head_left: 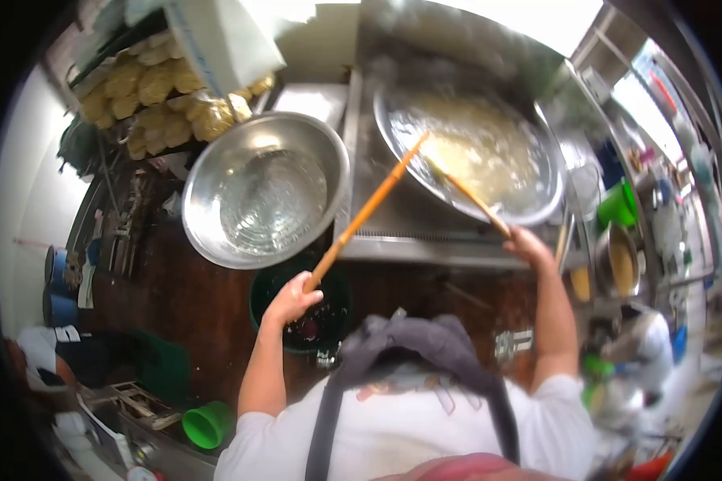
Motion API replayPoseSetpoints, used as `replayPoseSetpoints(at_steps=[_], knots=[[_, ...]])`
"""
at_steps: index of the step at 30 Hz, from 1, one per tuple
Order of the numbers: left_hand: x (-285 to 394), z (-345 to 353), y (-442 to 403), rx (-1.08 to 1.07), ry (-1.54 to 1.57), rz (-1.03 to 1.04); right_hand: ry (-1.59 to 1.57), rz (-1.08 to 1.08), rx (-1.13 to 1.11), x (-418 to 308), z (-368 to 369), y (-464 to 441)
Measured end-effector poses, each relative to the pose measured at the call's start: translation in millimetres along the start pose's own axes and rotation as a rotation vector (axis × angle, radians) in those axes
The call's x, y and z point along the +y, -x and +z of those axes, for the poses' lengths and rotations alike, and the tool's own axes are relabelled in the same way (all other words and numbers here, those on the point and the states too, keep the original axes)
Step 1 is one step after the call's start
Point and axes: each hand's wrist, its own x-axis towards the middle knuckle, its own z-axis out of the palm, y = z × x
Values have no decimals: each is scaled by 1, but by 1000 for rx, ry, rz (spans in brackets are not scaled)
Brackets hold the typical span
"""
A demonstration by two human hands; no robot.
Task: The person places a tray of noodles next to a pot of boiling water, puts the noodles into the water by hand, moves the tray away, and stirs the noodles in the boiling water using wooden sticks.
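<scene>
My left hand (pixel 292 300) is closed around the near end of a long wooden stick (pixel 365 215). That stick slants up and right, its far tip over the left side of a wide metal wok (pixel 386 132). A second wooden stick (pixel 479 202) is gripped in my right hand (pixel 529 246); its far end reaches over the front rim into the wok. Inside lies cloudy, bubbling liquid with a pale yellowish mass (pixel 449 156), too blurred to name. Left of the wok stands a large steel bowl (pixel 208 234) with clear liquid in it.
Bagged yellowish goods (pixel 148 88) are stacked at upper left. A dark green tub (pixel 260 301) sits below the steel bowl. Green buckets (pixel 206 426) stand at lower left and right. On the right is a metal pot (pixel 622 260). Other people are at both sides.
</scene>
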Motion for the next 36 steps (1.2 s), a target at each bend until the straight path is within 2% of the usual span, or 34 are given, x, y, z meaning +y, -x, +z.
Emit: replayPoseSetpoints(at_steps=[2, 4, 6, 7, 8, 10, 12, 13, 15, 18, 19, 20, 22, 26, 28, 29, 30, 31, 32, 34, 36], knots=[[6, -1, -11, 26, -8, 46, 2, 96, -21, -21, -35, 23], [14, -7, -17, -29, 49, -16, 61, -22, 108, -2, -55, 37], [22, -6, -23, -32, 59, -10, 117, 146, 47, -13, -100, 70], [40, -8, -26, -92, 102, -120, 104, 246, 34, -8, -117, 86], [47, -8, -33, -84, 84, -121, 95, 338, 24, -2, -135, 99], [55, -9, -41, -70, 49, -122, 116, 303, 67, 4, -165, 129], [74, -16, -51, -68, -89, -123, 120, 370, 85, 0, -188, 156], [75, -17, -58, -15, -153, -16, 179, 430, 35, 6, -199, 163], [74, -20, -76, 35, -211, 146, 199, 474, 74, 13, -214, 180], [108, -28, -92, 39, -439, 121, 217, 517, 110, 27, -223, 190], [115, -25, -102, 68, -532, 181, 240, 533, 105, 33, -226, 186], [133, -22, -112, 20, -581, 138, 263, 549, 100, 40, -228, 181], [175, -7, -133, -76, -675, 49, 375, 566, 73, 63, -223, 168], [178, 54, -198, -78, -780, 112, 439, 575, 0, 104, -191, 106], [193, 72, -214, -171, -567, -115, 448, 328, 46, 123, -158, 56], [215, 92, -218, -116, -336, -298, 429, 308, 43, 136, -136, 39], [205, 133, -253, -181, -422, -144, 406, 362, 38, 154, -113, 57], [193, 164, -277, -136, -519, -66, 387, 315, 19, 166, -101, 27], [234, 168, -272, -168, -554, -103, 370, 269, -2, 177, -93, -10], [253, 212, -315, -228, -632, -34, 299, 269, 34, 198, -78, -42], [272, 241, -339, -200, -621, 9, 222, 265, 41, 215, -63, -86]])
